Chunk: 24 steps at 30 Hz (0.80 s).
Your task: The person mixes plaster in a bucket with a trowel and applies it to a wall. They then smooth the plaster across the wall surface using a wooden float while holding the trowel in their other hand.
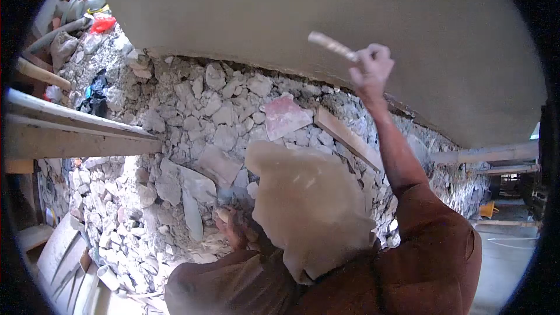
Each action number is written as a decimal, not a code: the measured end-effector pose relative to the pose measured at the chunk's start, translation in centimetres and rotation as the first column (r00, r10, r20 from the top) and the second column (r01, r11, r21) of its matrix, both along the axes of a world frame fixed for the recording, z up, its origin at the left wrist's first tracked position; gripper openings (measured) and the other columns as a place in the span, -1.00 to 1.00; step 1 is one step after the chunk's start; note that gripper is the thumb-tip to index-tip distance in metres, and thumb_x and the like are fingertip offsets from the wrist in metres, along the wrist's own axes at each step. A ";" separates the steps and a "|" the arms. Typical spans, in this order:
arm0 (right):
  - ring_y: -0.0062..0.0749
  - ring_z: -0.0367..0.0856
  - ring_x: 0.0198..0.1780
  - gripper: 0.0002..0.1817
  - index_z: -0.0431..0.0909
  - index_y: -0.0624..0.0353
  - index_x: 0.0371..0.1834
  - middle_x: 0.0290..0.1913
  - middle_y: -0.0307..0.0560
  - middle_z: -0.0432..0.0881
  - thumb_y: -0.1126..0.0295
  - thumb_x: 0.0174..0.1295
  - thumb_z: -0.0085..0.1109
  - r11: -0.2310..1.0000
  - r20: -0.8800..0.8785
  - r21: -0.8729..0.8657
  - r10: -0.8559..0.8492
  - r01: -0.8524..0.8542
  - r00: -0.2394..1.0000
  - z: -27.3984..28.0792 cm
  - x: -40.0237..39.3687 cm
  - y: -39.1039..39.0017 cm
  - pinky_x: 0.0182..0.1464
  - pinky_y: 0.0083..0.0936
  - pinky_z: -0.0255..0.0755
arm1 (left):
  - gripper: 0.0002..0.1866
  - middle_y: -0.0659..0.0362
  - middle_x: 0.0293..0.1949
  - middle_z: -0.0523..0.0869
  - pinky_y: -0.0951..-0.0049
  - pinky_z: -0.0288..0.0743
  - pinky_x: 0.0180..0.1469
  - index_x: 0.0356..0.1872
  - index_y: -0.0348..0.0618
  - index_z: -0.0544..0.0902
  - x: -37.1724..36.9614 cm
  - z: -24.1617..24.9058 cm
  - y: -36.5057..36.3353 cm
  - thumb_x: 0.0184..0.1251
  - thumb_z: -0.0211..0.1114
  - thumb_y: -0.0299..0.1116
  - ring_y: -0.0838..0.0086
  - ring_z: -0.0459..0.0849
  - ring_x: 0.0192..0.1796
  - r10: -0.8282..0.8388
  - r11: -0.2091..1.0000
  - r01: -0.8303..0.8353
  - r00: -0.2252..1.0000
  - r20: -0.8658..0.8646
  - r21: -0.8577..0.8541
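Note:
My right hand is raised in front of the smooth grey plastered surface, near its lower edge. Its fingers are closed on one end of a short pale stick, light at the far tip with brownish patches, which is blurred. Below the arm, a large beige cloth-like thing with small white marks covers the middle of the view. Beside it, a patch of bare skin, apparently a foot, rests on the rubble. My left hand does not show.
Broken stone rubble spreads beneath the plaster edge, with a reddish slab and a wooden batten on it. A long timber beam juts in from the left. Red plastic and pipes lie at upper left; boards lean at lower left.

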State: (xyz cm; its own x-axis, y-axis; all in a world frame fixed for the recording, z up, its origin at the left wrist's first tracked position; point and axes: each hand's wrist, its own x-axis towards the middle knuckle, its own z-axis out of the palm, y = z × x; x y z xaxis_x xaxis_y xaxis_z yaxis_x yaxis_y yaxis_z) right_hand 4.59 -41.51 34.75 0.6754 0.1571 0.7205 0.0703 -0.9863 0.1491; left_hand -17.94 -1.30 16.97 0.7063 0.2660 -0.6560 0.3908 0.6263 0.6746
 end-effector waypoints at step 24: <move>-0.18 0.40 -0.06 -0.72 0.55 0.04 -0.37 -0.19 -0.10 0.39 0.37 -0.20 0.39 0.986 -0.145 0.154 -0.042 0.064 0.989 -12.7 1.3 -5.7 -0.12 -0.23 0.22 | -0.65 0.18 -0.27 0.53 0.47 0.43 -0.27 -0.04 -0.20 0.42 -2.5 -7.7 1.9 0.24 0.31 -0.33 0.48 0.51 -0.31 -0.118 0.964 0.130 0.991 -0.065 0.234</move>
